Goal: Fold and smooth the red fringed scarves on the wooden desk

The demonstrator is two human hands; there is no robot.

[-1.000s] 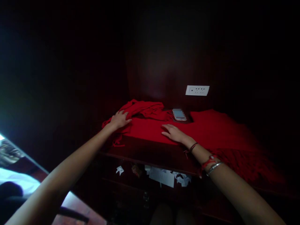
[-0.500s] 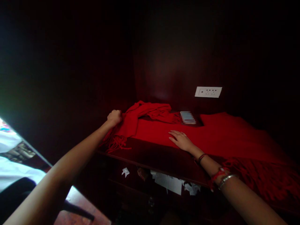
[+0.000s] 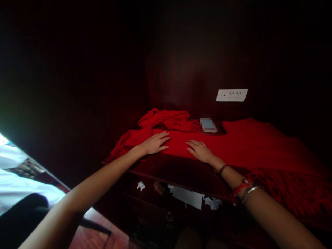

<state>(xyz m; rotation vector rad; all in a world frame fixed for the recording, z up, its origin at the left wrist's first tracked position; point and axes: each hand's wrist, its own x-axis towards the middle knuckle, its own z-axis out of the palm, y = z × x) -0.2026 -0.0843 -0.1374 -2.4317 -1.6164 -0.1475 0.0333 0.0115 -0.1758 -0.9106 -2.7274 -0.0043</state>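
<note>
A red scarf with fringed ends lies spread over a dark wooden desk, bunched up at its far left end. My left hand rests flat on the scarf near the desk's front edge, fingers stretched out. My right hand lies flat on the scarf just to its right, fingers apart, with bracelets on the wrist. Neither hand holds anything.
A phone lies on the desk behind my hands. A white wall socket plate sits on the dark back panel. Scraps of white paper lie on a shelf under the desktop. A dark chair stands at lower left.
My left hand let go of the bunched scarf end at the left and moved right, now lying flat beside my right hand. The right hand stayed in place.
</note>
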